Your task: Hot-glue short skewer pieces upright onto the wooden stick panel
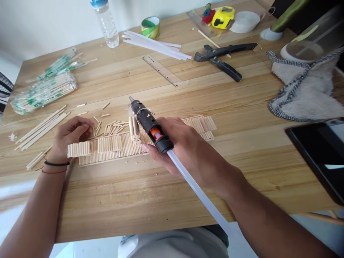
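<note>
Trails a translucent glue stick (pixel 197 188) from the back of a black glue gun (pixel 146 120), gripped in the right hand (pixel 188 148) over a panel of short sticks (pixel 109 144) on the counter (pixel 113 204). Curls the left hand (pixel 73 132) at the panel's left end, near loose pieces (pixel 117 125); cannot tell if holding one. Farther out, shows a clear ruler (pixel 162 70), black cutters (pixel 215 53) and a water bottle (pixel 109 27)

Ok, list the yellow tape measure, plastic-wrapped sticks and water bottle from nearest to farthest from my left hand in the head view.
1. Plastic-wrapped sticks, beyond your left hand, toward the left.
2. Water bottle, at the back, left of centre.
3. Yellow tape measure, back right.
</note>
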{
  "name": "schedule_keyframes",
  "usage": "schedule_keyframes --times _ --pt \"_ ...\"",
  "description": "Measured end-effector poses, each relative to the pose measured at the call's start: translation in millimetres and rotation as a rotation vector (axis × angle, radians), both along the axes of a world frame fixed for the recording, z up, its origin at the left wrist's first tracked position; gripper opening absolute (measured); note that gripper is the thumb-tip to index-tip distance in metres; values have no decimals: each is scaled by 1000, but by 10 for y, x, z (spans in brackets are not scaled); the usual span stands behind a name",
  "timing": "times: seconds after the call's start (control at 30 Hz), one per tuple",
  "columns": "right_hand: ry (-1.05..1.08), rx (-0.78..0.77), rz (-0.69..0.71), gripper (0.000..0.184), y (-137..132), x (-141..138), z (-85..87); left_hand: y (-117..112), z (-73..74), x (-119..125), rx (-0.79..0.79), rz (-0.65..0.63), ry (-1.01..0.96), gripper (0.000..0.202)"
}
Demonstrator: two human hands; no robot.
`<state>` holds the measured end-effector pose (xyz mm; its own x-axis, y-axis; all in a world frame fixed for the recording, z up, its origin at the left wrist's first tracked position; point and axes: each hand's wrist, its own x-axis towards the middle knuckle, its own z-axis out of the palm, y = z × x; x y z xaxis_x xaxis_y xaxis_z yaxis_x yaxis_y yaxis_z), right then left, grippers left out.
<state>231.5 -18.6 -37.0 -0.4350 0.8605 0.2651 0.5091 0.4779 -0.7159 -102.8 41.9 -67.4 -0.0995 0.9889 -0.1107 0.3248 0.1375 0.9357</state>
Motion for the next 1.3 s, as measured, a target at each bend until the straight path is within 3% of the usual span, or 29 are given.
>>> schedule_keyframes --times 1.3 --pt "-13 51 20 25 -22 19 -12 14 35 80 58 14 56 9"
